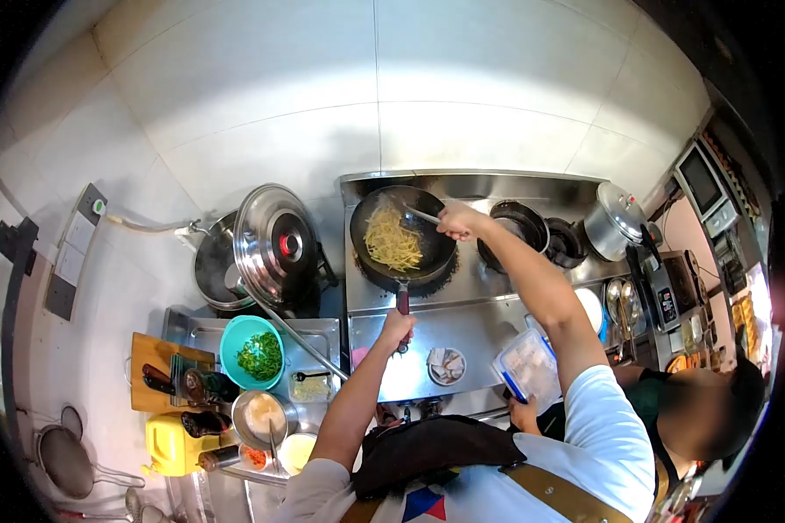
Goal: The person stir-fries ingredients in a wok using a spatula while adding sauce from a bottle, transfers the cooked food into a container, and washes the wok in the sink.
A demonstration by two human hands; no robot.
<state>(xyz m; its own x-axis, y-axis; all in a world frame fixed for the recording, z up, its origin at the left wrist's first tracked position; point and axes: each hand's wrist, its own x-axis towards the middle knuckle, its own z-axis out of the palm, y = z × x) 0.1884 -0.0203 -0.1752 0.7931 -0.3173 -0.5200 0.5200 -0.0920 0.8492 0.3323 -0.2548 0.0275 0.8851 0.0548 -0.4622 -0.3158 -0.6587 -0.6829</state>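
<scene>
My left hand [398, 329] is closed around the dark red handle [402, 301] of a black wok [440, 261] on the stove. Pale yellow shreds [392, 240], which look like potato, lie in the wok. Over its right rim, my right hand [459, 220] grips a metal spatula [420, 213]; the tool slants down into the wok, and its tip is hard to make out. A small bowl of pale pieces [447, 366] stands on the steel counter, right of my left hand.
At right, a co-worker's hand [523, 414] holds a blue-rimmed clear container [529, 362] near my right arm. A pressure cooker [615, 222] stands right of the burners. On the left are a large domed lid [275, 231], a teal bowl of greens [227, 349] and a yellow jug [170, 444].
</scene>
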